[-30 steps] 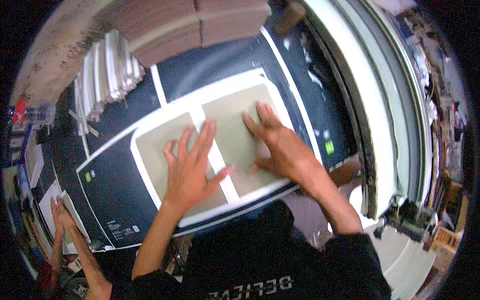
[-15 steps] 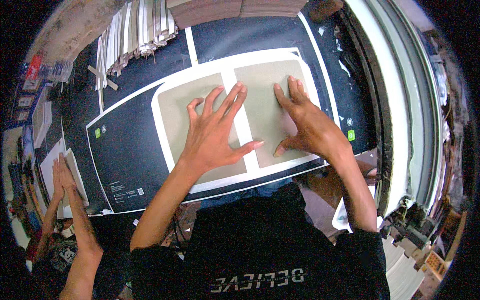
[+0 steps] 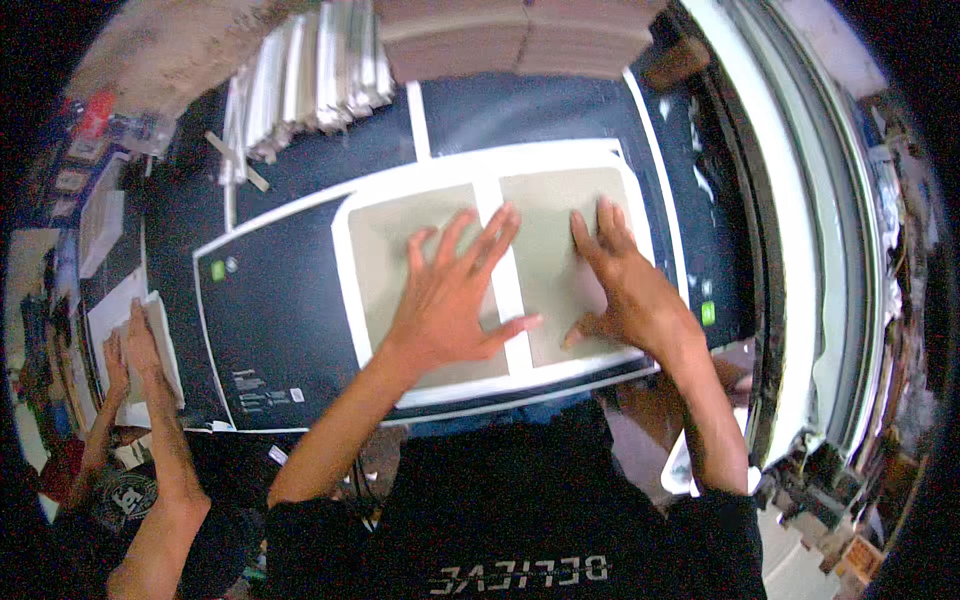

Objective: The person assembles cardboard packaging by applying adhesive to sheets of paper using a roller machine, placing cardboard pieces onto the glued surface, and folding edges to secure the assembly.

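Observation:
Two grey-beige boards with rounded outer corners, a left board [image 3: 385, 270] and a right board [image 3: 540, 205], lie side by side on a white sheet [image 3: 350, 290]. A white strip of that sheet shows between them. My left hand [image 3: 445, 300] is spread with bent fingers over the left board, its thumb and longer fingers reaching across the strip. My right hand [image 3: 632, 295] rests on the right board, fingers apart and thumb stretched toward the middle. Neither hand holds anything. The palms partly cover the boards.
Underneath lies a large black printed sheet [image 3: 280, 300] with white lines. A stack of white and grey strips [image 3: 310, 80] stands far left, brown boards [image 3: 520, 40] at the back. At right runs a long pale machine part [image 3: 770, 200]. A co-worker's hands [image 3: 140, 345] press on white paper at left.
The whole scene sits lower and slightly right in the picture, as my head has moved. My hands keep nearly the same places on the boards. The co-worker's hands have moved slightly apart.

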{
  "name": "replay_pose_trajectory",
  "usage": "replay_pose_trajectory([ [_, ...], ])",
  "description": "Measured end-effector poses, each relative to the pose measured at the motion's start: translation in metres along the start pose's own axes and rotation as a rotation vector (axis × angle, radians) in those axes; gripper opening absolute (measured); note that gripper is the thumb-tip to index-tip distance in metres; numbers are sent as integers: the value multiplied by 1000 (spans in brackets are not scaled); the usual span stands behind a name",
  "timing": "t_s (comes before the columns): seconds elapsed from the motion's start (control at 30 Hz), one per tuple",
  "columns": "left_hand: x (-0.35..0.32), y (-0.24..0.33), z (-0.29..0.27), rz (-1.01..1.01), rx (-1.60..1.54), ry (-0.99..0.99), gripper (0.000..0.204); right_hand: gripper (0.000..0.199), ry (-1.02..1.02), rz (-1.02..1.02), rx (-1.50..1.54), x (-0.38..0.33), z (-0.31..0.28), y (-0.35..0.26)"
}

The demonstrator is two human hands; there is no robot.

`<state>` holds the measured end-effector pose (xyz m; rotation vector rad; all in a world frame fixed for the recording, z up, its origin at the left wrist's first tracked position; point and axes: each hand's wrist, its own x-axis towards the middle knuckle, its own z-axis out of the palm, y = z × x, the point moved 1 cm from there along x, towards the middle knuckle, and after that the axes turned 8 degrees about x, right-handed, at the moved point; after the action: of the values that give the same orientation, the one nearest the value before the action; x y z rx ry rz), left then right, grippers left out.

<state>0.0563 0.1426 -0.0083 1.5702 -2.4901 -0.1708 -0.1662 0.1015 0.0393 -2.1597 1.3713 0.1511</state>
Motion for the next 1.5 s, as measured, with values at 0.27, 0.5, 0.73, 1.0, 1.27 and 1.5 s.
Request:
replay_pose_trajectory([
  [0.27, -9, -15, -4, -183, -11, 80, 70, 83, 433, -239, 118, 20, 14, -11],
  [0.5, -6, -14, -3, -153, 37, -29, 70, 60, 401, -197, -38, 31, 39, -8],
  [0.73, -7, -17, -2, -154, 18, -52, 70, 62, 391, -210, -39, 33, 41, -9],
  [1.0, -4, -16, -5, -151, 22, -92, 70, 66, 372, -202, -26, 33, 39, -8],
  [1.27, -3, -16, -6, -155, 18, -104, 69, 65, 385, -209, -30, 33, 36, -7],
  [1.5, -5, -17, -5, -150, 27, -106, 68, 65, 376, -197, -40, 32, 40, -7],
])
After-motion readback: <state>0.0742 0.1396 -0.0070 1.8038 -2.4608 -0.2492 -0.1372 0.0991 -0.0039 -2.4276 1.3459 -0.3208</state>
